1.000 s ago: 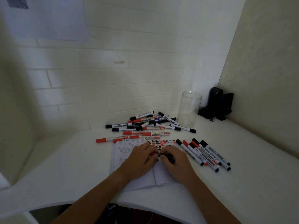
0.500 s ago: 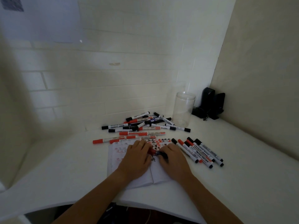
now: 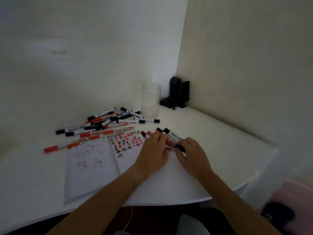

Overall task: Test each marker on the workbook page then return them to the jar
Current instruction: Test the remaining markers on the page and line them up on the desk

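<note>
White worktop (image 3: pixel 211 138), dim corner: left hand (image 3: pixel 155 150) rests flat on the tested markers (image 3: pixel 169 134), right hand (image 3: pixel 193 154) pinches one marker (image 3: pixel 177 146). Lay it parallel, cap seated, near the jar (image 3: pixel 150 100).

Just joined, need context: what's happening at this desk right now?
A person is testing markers on an open white workbook whose right page carries red and black scribbles. Both hands are at the small row of red- and black-capped markers right of the book: the left hand rests on the row, and the right hand pinches a red-and-black marker. A bigger loose pile of markers lies behind the book. The clear cylindrical jar looks empty.
</note>
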`<state>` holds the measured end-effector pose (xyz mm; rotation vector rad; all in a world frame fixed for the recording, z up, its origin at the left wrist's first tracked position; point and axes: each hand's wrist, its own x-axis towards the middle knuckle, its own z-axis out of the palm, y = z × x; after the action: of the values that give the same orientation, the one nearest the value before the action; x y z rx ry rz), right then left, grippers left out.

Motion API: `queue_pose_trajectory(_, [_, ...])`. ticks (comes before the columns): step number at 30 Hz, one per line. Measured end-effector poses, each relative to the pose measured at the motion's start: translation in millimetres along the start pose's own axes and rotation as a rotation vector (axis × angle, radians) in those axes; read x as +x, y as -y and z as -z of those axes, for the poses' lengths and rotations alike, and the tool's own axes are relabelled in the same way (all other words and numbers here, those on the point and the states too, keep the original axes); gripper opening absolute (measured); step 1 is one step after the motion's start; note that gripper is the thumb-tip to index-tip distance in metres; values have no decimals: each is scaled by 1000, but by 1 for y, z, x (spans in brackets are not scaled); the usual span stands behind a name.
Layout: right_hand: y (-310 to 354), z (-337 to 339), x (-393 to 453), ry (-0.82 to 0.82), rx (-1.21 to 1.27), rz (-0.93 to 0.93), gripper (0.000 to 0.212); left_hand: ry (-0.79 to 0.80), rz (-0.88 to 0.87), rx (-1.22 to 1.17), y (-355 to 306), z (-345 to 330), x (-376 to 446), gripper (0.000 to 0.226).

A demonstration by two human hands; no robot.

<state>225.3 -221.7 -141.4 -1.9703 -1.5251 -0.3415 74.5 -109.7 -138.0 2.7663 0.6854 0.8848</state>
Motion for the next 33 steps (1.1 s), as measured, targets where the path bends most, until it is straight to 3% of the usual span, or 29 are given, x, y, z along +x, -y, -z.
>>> queue_pose_trajectory(5, [-75, 69, -56, -76, -123, -223, 11, 117, -129, -204, -82, -58, 30, 58])
queue_pose_trajectory(10, [-124, 111, -120, -160, -171, -447, 16, 290, -195, -237, -151, -109, 54, 53])
queue_pose_trajectory(16, [-156, 122, -175, -172, -153, -685, 13, 285, -292, -180, -191, -149, 78, 35])
queue_pose_trajectory(21, [-182, 97, -216, 37, -162, -766, 12, 254, -318, -177, -201, -158, 86, 26])
queue_pose_trajectory(25, [-190, 63, -211, 261, -151, -821, 26, 251, -317, -200, -200, -157, 84, 31])
queue_pose_trajectory(28, [-196, 31, -206, 370, -182, -814, 23, 247, -315, -218, -198, -156, 84, 34])
queue_pose_trajectory(33, [-203, 2, -201, 393, -200, -836, 26, 211, -309, -266, -196, -158, 82, 32])
